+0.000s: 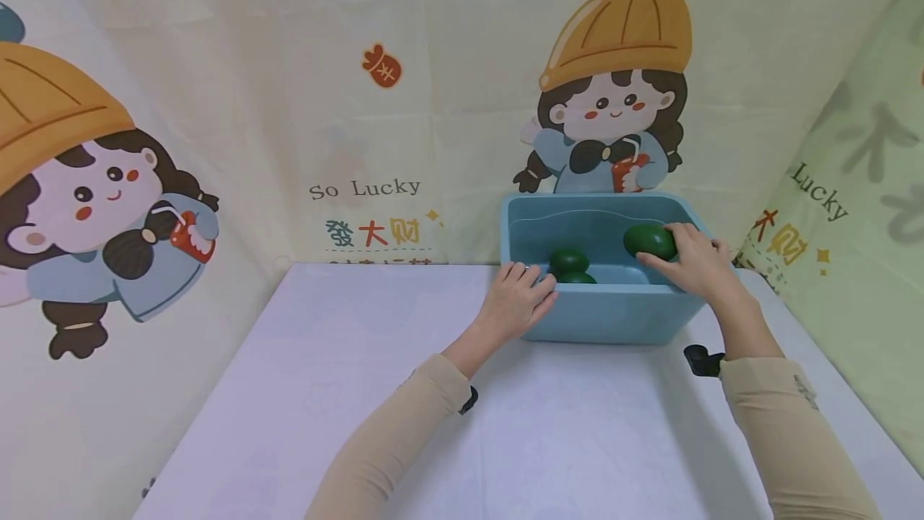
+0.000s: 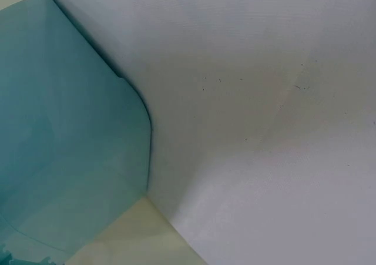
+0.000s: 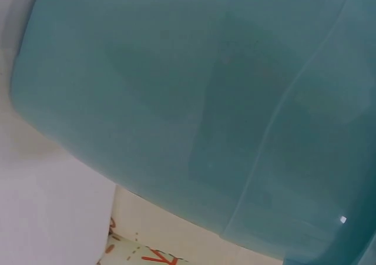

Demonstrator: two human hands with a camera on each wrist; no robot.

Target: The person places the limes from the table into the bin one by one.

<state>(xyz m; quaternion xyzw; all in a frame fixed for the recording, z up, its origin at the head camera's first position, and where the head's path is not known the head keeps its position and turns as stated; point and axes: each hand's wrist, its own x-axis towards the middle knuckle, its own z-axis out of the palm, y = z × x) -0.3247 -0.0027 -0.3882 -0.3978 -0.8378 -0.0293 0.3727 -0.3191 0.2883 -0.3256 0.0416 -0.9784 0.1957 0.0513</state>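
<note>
A blue plastic bin (image 1: 599, 315) stands at the back right of the table, its outer wall filling much of both wrist views. Two dark green avocados lie inside at its left: one avocado (image 1: 568, 261) shows more fully, and the other avocado (image 1: 575, 278) is partly hidden by the front rim. My right hand (image 1: 693, 262) grips a third green avocado (image 1: 648, 241) between thumb and fingers, over the right part of the bin. At the front left corner, my left hand (image 1: 514, 299) holds the bin's rim with its fingers curled over it. Neither hand shows in the wrist views.
The bin rests on a white-covered table (image 1: 361, 359), close to its back edge. Behind it hangs a cream cloth (image 1: 462, 119) printed with cartoon figures and lettering. A greenish printed cloth (image 1: 859, 263) borders the table on the right.
</note>
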